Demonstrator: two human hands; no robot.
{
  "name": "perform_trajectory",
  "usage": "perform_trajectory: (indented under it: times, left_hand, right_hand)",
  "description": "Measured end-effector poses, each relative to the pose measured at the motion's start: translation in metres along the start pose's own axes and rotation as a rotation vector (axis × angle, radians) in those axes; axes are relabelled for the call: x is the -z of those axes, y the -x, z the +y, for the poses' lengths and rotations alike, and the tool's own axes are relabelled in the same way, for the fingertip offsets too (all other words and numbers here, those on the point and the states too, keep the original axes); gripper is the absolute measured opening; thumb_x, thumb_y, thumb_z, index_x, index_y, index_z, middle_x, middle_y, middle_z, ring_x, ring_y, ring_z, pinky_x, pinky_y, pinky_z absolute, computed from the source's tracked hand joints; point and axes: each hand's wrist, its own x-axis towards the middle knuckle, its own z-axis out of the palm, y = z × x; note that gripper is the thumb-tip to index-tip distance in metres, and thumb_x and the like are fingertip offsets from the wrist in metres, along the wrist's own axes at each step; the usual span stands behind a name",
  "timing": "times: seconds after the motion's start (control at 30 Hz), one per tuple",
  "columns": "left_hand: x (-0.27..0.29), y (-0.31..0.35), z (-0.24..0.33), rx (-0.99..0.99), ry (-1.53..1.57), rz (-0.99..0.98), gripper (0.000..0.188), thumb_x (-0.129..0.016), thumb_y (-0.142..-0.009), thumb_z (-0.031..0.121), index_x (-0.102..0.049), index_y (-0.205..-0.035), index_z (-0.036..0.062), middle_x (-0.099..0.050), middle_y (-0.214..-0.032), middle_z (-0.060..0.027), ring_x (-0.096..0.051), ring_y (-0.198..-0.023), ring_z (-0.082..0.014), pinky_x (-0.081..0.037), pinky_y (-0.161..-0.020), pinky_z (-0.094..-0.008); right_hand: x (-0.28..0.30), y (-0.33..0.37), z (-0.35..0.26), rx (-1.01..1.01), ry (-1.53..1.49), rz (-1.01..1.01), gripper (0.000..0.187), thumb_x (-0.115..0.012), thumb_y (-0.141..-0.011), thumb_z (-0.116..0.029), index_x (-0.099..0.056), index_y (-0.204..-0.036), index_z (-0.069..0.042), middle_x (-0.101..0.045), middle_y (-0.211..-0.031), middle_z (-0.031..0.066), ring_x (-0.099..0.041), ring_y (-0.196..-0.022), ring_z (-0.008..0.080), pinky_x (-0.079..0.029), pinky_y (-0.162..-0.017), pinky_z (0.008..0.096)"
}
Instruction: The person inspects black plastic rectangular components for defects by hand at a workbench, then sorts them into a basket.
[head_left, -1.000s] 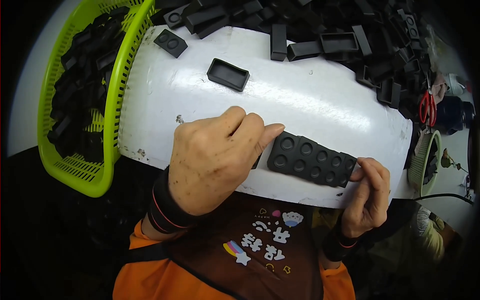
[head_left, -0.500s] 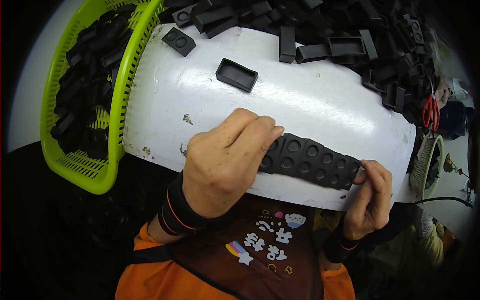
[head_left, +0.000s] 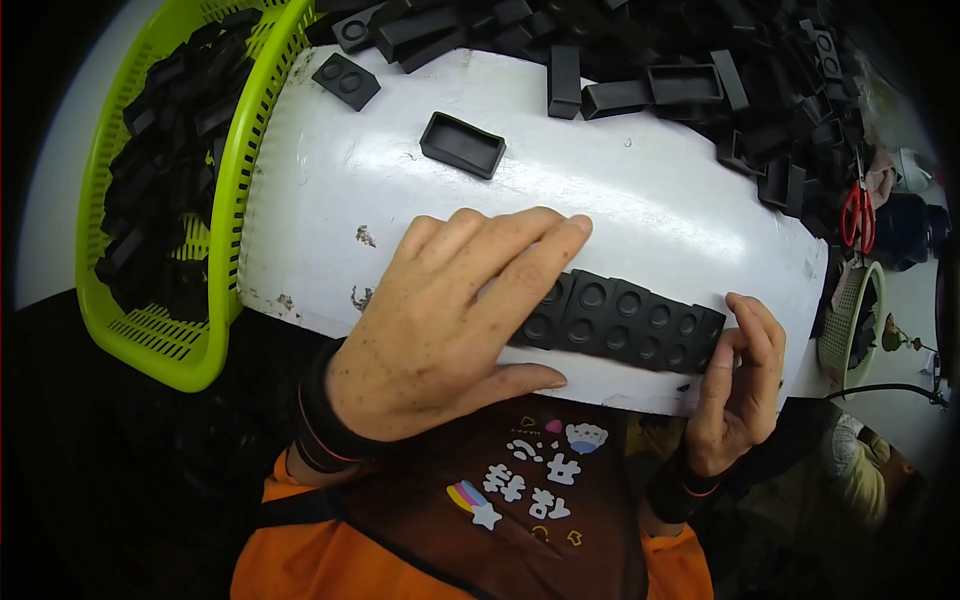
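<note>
Strip [head_left: 625,325] of black studded pieces looks light, stiff and prone to buckling at joints; your left hand [head_left: 450,315] presses its 9 o'clock end flat, right hand [head_left: 735,385] pinches the 3 o'clock end.
</note>
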Motion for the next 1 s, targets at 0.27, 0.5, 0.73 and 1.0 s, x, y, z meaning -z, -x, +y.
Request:
perform_trajectory:
  times: [0.27,0.5,0.73,1.0]
  left_hand:
    - [-0.018,-0.007,-0.003,-0.066,-0.054,-0.007,0.073,-0.088,-0.059,0.019,-0.062,-0.124,0.0014,-0.066,-0.109,-0.0113,-0.057,-0.079,-0.0194,-0.044,-0.071,-0.0312]
    - [-0.002,0.016,-0.011,0.012,0.041,0.094,0.084,-0.092,-0.058,0.021,-0.055,-0.13,-0.0007,-0.056,-0.124,-0.0217,-0.059,-0.088,-0.0194,-0.051,-0.064,-0.0276]
    - [-0.017,0.018,0.006,-0.014,-0.108,0.068,0.046,-0.083,-0.06,-0.005,-0.073,-0.104,0.0038,-0.057,-0.123,-0.0232,-0.055,-0.07,-0.0158,-0.048,-0.058,-0.0257]
    - [0.013,0.014,0.044,0.222,0.145,-0.162,0.034,-0.08,-0.074,0.002,-0.072,-0.107,0.0021,-0.06,-0.112,-0.0193,-0.055,-0.06,-0.0098,-0.048,-0.052,-0.023]
  right_hand:
    - [0.015,-0.007,0.0,0.068,-0.044,-0.283,0.064,-0.078,-0.068,-0.002,-0.056,-0.127,0.009,-0.058,-0.121,0.0235,-0.057,-0.098,0.025,-0.048,-0.076,0.0336]
    - [0.023,0.007,0.012,0.078,-0.146,-0.165,0.096,-0.088,-0.061,-0.006,-0.038,-0.141,0.008,-0.051,-0.133,0.0245,-0.058,-0.083,0.0186,-0.051,-0.072,0.0312]
    - [0.009,0.007,0.001,0.119,0.026,-0.214,0.072,-0.087,-0.059,-0.004,-0.057,-0.124,0.007,-0.055,-0.127,0.0239,-0.054,-0.08,0.0196,-0.047,-0.067,0.0309]
    - [0.037,-0.005,-0.022,-0.021,-0.215,-0.328,0.026,-0.076,-0.072,0.0,-0.069,-0.096,0.007,-0.065,-0.098,0.0167,-0.055,-0.064,0.0173,-0.043,-0.053,0.0273]
